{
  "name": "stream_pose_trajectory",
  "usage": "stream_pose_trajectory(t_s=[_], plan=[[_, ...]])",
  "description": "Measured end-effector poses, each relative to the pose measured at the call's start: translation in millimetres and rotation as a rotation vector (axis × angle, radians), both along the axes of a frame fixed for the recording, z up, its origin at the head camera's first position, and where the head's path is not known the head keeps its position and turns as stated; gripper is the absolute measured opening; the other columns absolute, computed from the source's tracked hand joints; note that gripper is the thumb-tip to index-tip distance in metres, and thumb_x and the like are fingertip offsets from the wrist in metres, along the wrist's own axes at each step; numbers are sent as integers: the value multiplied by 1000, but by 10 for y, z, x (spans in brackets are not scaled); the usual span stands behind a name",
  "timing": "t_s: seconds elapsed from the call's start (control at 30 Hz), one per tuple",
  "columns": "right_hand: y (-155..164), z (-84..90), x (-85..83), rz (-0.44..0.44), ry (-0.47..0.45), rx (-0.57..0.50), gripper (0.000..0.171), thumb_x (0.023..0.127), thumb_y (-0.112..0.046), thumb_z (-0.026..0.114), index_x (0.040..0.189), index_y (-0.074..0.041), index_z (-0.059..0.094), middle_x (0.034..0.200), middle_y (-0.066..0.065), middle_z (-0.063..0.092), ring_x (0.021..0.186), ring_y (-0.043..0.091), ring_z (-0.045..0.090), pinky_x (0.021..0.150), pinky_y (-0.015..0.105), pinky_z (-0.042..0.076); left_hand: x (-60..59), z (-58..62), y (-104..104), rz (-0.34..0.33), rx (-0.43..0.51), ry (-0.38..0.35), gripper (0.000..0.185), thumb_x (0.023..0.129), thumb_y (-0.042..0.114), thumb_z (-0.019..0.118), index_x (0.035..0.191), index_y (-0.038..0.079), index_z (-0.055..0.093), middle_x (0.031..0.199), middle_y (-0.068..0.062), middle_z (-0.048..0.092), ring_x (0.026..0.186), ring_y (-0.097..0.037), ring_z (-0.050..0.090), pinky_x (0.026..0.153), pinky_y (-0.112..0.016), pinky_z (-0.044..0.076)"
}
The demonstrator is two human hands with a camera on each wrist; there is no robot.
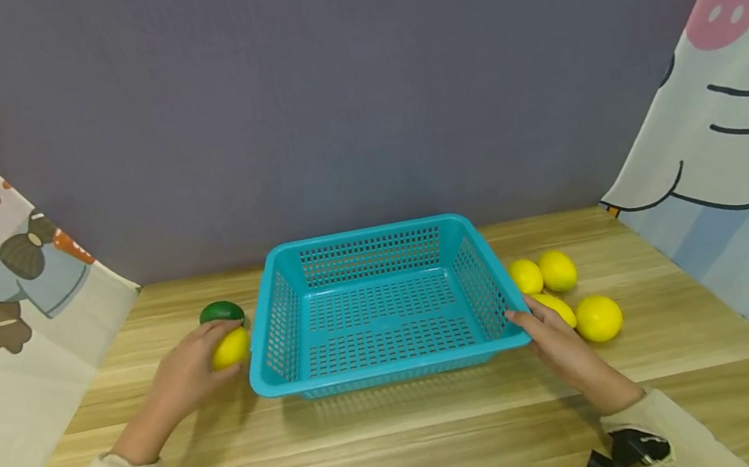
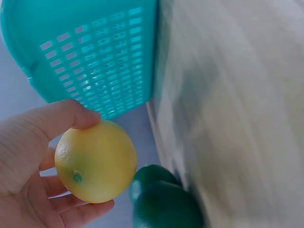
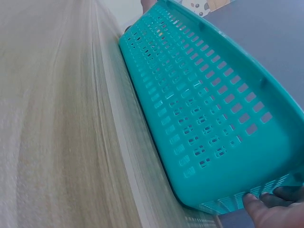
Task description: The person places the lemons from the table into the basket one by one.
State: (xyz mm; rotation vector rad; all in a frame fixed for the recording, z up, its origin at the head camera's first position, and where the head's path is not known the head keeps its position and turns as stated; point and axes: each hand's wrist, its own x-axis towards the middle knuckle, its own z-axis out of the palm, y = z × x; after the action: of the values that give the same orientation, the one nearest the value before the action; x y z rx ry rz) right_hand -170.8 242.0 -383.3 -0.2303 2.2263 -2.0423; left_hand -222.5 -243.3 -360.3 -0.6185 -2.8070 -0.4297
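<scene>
My left hand (image 1: pixel 191 363) holds a round yellow lemon (image 1: pixel 231 349) just left of the turquoise plastic basket (image 1: pixel 389 376). In the left wrist view, the thumb lies on top of the lemon (image 2: pixel 97 161) and the fingers curl behind it. Two dark green, avocado-like fruits (image 2: pixel 166 209) lie beyond it, one partly covering the other. My right hand (image 1: pixel 560 343) grips the basket's right rim near the front corner, thumb over the edge. The perforated basket holds nothing visible. In the right wrist view, only some fingers of the right hand (image 3: pixel 275 211) show, at the basket's corner.
Several yellow fruits (image 1: pixel 599 318) lie on the wooden table (image 1: pixel 397 444) right of the basket, one partly hidden by the right hand. A grey wall panel (image 1: pixel 360 98) stands behind. Cartoon-printed cloths (image 1: pixel 713 129) border the left and right sides.
</scene>
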Motion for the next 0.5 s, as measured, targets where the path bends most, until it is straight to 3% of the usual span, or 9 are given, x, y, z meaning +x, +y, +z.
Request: stream_pose_trajectory(t_s=[0.3,0.5], plan=[[-29,-15,1,-8,-14,6,59,100,-18,39,147,8,13,148,31,22,112,-4,47,90,12,42,-31,227,-26,0,31,71,52,76,13,74,122,-3,57,117,-26,58,88,-37,60,64,-48,51],[-24,-12,8,-26,-5,-18,57,99,-16,39,145,11,17,144,35,25,109,-3,51,89,14,45,-90,404,45,-4,39,36,54,79,17,73,125,-3,54,119,-27,57,89,-38,59,65,-48,49]])
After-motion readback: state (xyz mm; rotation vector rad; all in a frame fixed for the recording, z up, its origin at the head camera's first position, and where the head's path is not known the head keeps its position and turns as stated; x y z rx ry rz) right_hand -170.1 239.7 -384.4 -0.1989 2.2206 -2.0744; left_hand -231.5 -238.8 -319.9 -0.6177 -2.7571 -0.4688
